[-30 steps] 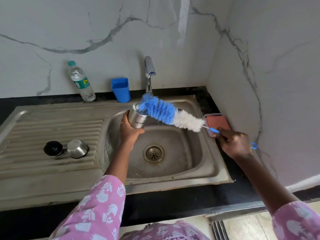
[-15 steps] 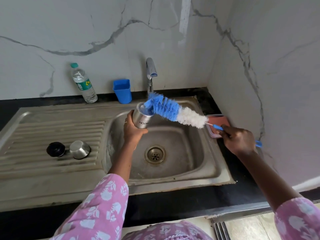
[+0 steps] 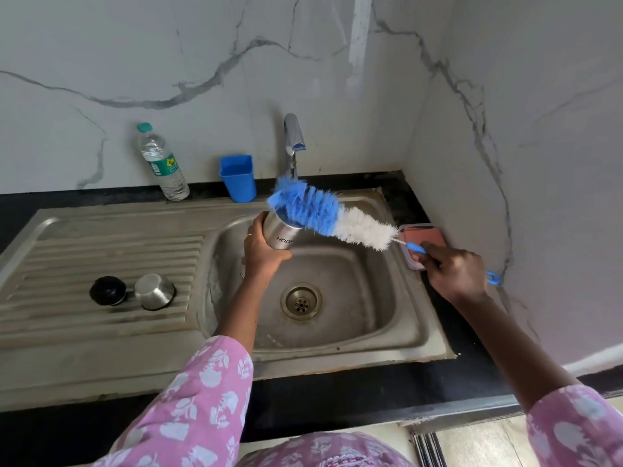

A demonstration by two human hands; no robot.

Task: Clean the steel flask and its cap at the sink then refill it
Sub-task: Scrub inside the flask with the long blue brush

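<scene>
Left hand (image 3: pixel 264 251) -- fingers wrapped round steel flask (image 3: pixel 281 232), held tilted over sink (image 3: pixel 337 362) basin, mouth up toward right. Right hand (image 3: pixel 453 273) -- fingers clamped on blue handle of bottle brush (image 3: pixel 332 219); blue bristle end lies at flask mouth, white bristles outside. Steel cap (image 3: pixel 155 291), black stopper (image 3: pixel 108 290): side by side on draining board, left of basin. Pink pad (image 3: pixel 423 235): basin's right rim. Far side, black table (image 3: pixel 391 396): blue cup (image 3: pixel 237 178), plastic water bottle (image 3: pixel 163 163), tap (image 3: pixel 293 136).

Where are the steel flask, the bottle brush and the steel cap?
steel flask (image 3: pixel 281 235), head view, its side wall near the lettering.
bottle brush (image 3: pixel 313 208), head view, its blue bristles.
steel cap (image 3: pixel 154 291), head view, its rounded outer side.
</scene>
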